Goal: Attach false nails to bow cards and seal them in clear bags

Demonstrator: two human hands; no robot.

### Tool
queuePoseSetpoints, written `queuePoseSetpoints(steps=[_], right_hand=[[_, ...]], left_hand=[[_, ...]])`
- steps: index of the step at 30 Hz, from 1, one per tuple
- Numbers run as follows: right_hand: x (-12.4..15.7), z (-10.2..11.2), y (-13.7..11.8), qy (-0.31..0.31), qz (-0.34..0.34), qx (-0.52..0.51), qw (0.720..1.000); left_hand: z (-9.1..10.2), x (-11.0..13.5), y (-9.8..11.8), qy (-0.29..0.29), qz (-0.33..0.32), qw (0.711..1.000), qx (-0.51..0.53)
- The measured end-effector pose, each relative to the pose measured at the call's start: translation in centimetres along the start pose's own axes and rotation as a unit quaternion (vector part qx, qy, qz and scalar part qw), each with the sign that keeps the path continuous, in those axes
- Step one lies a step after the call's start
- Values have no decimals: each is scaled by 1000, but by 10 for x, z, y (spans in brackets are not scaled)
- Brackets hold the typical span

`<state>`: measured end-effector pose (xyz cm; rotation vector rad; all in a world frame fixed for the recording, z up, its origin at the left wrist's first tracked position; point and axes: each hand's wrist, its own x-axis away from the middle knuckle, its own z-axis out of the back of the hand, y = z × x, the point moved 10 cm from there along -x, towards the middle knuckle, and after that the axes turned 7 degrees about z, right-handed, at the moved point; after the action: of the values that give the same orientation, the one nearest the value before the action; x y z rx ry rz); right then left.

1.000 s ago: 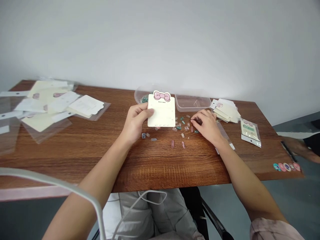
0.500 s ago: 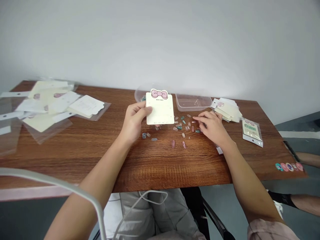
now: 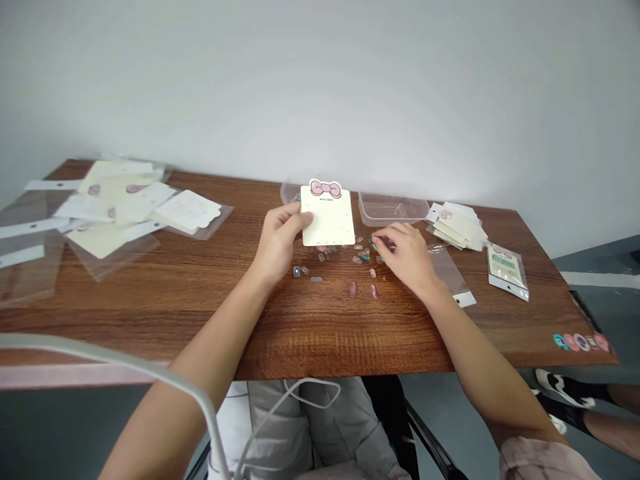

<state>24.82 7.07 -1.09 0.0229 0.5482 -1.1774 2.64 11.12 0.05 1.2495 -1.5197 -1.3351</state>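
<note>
My left hand grips a cream display card with a pink bow on top, holding it upright by its left edge. Over the loose nails, my right hand has thumb and forefinger together at a teal press-on nail. Several small press-on nails in clear, teal and pink are scattered on the table below the card. Two pinkish nails lie nearer the front, and a dark blue-grey nail lies below my left hand. The card hides part of the pile.
Behind the card is a round clear container; a rectangular plastic box stands beside it. Bow cards, a clear bag and a packed set lie right. Bagged cards spread left. A white cable crosses the front.
My right hand has moved left from the pile's right side to the teal nail, uncovering the clear bag. The view has shifted slightly; my left hand still holds the card.
</note>
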Motion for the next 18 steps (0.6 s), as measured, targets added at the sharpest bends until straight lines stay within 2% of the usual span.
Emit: queuePoseSetpoints(steps=[4, 7, 11, 18], right_hand=[[-15, -29, -19, -72, 18, 34, 997], [-23, -41, -25, -101, 24, 73, 992], [-29, -42, -31, -92, 45, 92, 991], [-31, -39, -37, -72, 79, 67, 992]], left_hand=[[-1, 0, 1, -5, -2, 1000, 10], [-1, 1, 1, -4, 2, 1000, 6], [-2, 1, 3, -6, 3, 1000, 11], [-4, 3, 5, -12, 2, 1000, 6]])
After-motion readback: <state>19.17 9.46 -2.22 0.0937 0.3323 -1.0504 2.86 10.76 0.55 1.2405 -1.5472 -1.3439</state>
